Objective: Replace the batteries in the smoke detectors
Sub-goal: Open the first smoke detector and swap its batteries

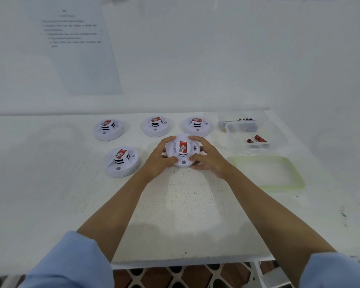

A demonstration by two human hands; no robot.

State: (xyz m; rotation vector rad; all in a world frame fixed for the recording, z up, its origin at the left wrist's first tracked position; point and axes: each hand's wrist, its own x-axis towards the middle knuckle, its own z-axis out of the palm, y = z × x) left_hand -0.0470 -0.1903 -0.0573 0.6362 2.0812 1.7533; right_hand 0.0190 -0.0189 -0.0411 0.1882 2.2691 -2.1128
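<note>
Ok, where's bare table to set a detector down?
Bare: the table left of the near-left detector, and the near strip between the forearms. Crowded: the back row of detectors, and the right side with battery tubs and green-rimmed lid.

view=head-worn; faces=forward-down; range=arm's reach over white table (50, 194); background=wall (216, 59)

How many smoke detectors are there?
5. Three smoke detectors line the back: left, middle, right. A fourth sits nearer, on the left. The fifth is held between the left hand and right hand. None looks hidden.
</note>
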